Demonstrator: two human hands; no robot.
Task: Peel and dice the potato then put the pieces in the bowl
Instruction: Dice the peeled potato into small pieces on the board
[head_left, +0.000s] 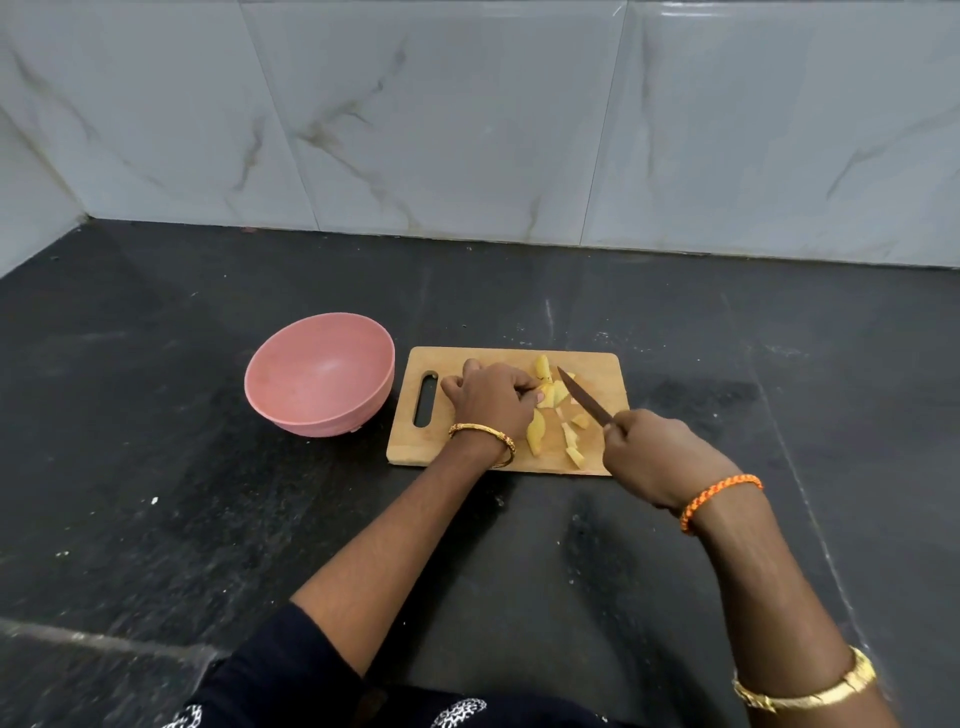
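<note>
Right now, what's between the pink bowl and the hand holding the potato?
The head view shows the wooden cutting board's handle end, with its slot, between the pink bowl and the left hand.

A dark stone countertop (208, 493) carries a pink bowl (319, 371) near its centre and, just beside it at three o'clock, a wooden cutting board (410, 441) with its handle slot facing the bowl, the two apart.

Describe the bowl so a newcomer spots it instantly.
On the black stone counter, find the wooden cutting board with its slotted handle. The pink bowl sits just beyond that handle end, empty and upright: the only round, pink thing there.
</note>
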